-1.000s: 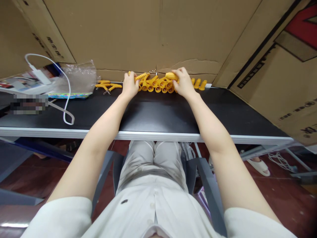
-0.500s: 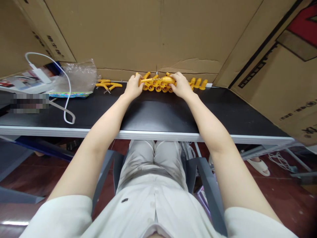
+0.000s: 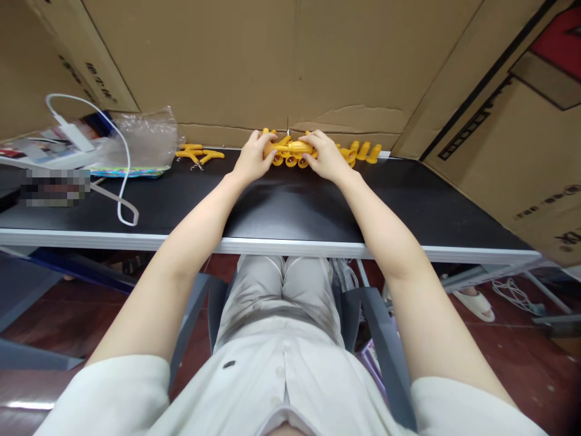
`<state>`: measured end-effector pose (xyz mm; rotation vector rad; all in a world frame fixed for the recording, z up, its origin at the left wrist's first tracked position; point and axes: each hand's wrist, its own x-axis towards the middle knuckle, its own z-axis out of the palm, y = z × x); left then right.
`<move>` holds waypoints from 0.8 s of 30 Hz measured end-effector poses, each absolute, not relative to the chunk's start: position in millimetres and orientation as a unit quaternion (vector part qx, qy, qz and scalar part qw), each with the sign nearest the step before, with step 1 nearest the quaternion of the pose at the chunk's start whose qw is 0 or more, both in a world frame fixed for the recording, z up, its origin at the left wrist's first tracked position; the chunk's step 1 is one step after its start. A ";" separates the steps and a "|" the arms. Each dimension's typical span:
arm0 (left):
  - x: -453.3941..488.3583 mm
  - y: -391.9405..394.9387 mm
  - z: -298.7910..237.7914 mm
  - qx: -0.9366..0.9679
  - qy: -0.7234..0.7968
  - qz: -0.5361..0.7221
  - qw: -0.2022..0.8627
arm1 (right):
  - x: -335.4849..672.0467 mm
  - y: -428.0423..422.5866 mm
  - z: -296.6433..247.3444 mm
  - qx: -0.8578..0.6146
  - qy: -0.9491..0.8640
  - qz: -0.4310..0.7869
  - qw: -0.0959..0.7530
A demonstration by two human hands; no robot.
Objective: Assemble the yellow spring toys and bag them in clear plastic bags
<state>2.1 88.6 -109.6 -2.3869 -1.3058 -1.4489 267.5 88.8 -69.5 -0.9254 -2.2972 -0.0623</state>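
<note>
Black table, oval yellow plastic piece between left hand and right hand

Yellow handle: smooth oblong plastic pc, approx. horizontal, gripped at both ends, left hand on one end and right hand on the other. It's held just over the far edge of the worktop. Directly under it is a row of yellow cones: small hollow plastic pcs on their sides, packed side by side, open ends facing the near edge, partly hidden by the fingers. Spare cones, same colour, lie just to the right, clear of both hands.
</note>
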 end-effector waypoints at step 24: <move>-12.0 101.7 -114.2 -0.725 -0.492 -0.481 0.036 | 287.2 110.7 -72.7 -0.398 -0.844 -0.028 0.358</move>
